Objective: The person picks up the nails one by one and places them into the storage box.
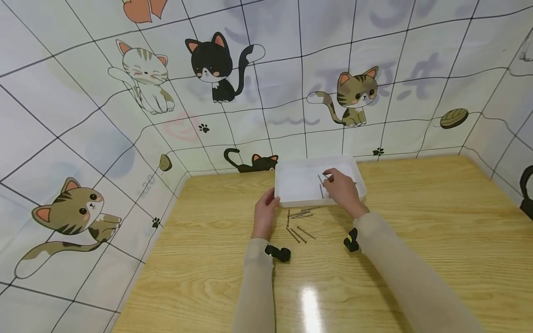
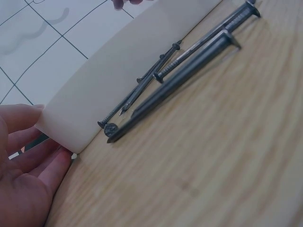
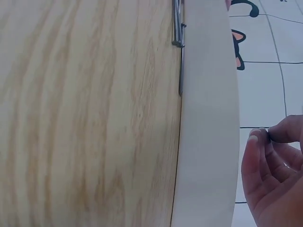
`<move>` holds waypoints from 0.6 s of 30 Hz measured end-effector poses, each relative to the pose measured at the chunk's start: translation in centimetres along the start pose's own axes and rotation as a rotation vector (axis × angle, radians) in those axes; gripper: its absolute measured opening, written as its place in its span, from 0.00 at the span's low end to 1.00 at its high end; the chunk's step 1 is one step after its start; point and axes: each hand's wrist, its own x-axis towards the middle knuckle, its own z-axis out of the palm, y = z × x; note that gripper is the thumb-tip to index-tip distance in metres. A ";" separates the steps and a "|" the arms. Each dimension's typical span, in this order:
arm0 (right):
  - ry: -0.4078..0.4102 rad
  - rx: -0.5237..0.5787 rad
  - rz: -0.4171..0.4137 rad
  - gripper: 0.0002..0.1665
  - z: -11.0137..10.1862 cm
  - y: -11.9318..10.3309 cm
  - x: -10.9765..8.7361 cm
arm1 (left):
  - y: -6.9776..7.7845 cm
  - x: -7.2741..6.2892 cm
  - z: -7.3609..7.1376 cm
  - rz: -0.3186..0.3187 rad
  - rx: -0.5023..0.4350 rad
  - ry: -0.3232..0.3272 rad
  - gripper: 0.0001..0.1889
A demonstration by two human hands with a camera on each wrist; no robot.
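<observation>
A shallow white plastic tray stands against the back wall. At its near left corner my left hand holds on, thumb on the rim and fingers along the side wall, plainly seen in the left wrist view. Over the right part of the tray is my right hand, thumb and fingertips together. A dark bit between those fingertips looks like a nail, mostly hidden. Near them some nails lie inside the tray. Just in front of the tray several loose steel nails lie on the wooden table.
The wood-grain table meets a cat-patterned wall covering at the back and sides. A dark object shows at the far right edge. Each wrist wears a small black camera.
</observation>
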 end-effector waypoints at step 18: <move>0.011 0.261 -0.027 0.20 0.5 -0.8 -2.2 | 0.3 0.0 -0.1 0.008 0.004 -0.005 0.22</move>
